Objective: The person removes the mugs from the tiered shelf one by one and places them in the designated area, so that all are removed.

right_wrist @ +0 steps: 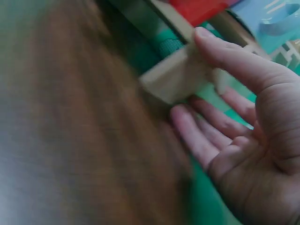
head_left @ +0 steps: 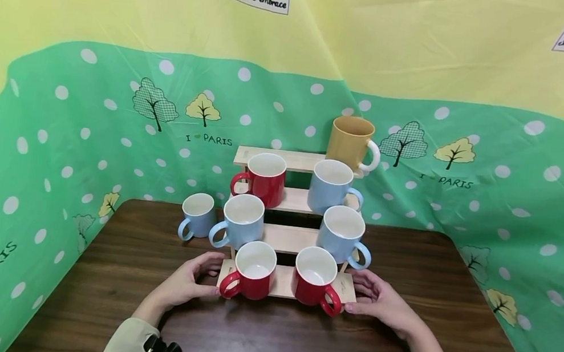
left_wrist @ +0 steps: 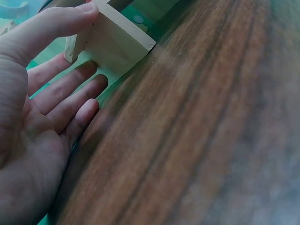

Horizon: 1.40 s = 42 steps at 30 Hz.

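A stepped wooden rack [head_left: 297,239] stands on the table, bearing several mugs. My left hand [head_left: 194,279] grips the left end of its lowest tier, thumb at the front corner and fingers along the end panel [left_wrist: 117,44]. At the opposite end my right hand [head_left: 386,303] holds the rack likewise, its thumb on the front corner. On the lowest tier sit two red mugs [head_left: 261,286] with handles turned outward. Two light blue mugs [head_left: 244,234] occupy the tier above. Higher up are a red mug [head_left: 273,188] and a light blue mug [head_left: 322,195]. A tan mug [head_left: 343,143] with a white handle tops the right side.
Left of the rack, a light blue mug [head_left: 202,224] stands on the dark wooden table [head_left: 264,340]. Behind the table hangs a green and yellow printed cloth [head_left: 279,107], close to the rack's back. Black wrist straps [head_left: 160,350] circle both forearms.
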Each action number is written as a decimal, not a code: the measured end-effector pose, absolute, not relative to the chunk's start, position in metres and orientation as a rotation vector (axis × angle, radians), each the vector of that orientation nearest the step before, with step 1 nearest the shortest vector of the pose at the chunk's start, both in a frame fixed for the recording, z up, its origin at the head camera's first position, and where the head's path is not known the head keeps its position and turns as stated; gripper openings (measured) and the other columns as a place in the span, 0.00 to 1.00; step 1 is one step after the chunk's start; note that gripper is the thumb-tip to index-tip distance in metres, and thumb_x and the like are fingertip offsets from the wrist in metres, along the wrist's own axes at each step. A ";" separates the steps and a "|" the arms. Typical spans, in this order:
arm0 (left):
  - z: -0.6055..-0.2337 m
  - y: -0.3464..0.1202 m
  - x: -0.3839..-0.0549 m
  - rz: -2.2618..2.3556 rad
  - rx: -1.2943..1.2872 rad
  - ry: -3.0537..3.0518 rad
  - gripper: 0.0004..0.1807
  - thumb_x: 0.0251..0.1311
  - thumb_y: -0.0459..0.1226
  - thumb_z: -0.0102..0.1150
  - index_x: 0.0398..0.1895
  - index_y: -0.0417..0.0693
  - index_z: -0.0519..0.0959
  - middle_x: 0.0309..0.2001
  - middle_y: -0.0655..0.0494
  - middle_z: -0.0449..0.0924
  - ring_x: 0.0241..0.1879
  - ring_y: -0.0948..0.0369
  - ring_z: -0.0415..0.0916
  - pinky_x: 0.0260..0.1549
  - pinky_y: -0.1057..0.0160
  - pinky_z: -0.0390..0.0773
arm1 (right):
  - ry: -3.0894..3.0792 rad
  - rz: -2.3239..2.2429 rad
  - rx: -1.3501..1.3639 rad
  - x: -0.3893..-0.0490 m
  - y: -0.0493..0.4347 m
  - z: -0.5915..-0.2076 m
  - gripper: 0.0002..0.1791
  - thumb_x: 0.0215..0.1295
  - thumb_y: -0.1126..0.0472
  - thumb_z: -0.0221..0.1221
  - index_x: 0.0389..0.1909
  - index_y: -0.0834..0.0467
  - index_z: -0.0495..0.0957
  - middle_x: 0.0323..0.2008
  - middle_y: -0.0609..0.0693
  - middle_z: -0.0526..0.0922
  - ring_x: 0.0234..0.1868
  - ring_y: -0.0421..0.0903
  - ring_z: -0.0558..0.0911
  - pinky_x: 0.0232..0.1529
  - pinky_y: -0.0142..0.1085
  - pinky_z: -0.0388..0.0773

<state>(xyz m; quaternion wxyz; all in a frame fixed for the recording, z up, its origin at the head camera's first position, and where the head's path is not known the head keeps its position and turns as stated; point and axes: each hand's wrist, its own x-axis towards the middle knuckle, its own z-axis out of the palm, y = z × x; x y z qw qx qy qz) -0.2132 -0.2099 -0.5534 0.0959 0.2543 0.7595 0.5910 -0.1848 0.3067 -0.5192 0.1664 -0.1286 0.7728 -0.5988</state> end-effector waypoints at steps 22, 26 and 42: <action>-0.553 -0.211 -0.210 1.739 0.743 2.225 0.38 0.63 0.35 0.78 0.75 0.41 0.72 0.68 0.40 0.80 0.63 0.53 0.80 0.64 0.65 0.78 | 2.906 -1.321 -0.368 -0.253 0.320 -0.358 0.34 0.79 0.51 0.67 0.76 0.66 0.71 0.69 0.67 0.79 0.68 0.65 0.81 0.51 0.23 0.76; -0.553 -0.211 -0.210 1.771 0.780 2.209 0.38 0.63 0.33 0.77 0.75 0.39 0.72 0.67 0.38 0.81 0.63 0.56 0.80 0.63 0.65 0.78 | 3.046 -1.370 -0.301 -0.269 0.306 -0.328 0.36 0.79 0.47 0.67 0.77 0.62 0.71 0.70 0.64 0.79 0.68 0.63 0.81 0.53 0.27 0.78; -0.552 -0.210 -0.211 1.748 0.762 2.224 0.38 0.64 0.35 0.77 0.76 0.39 0.72 0.68 0.37 0.80 0.63 0.52 0.80 0.62 0.65 0.79 | 3.005 -1.601 -0.292 -0.317 0.278 -0.274 0.55 0.62 0.40 0.79 0.85 0.51 0.62 0.77 0.56 0.72 0.76 0.60 0.73 0.71 0.62 0.73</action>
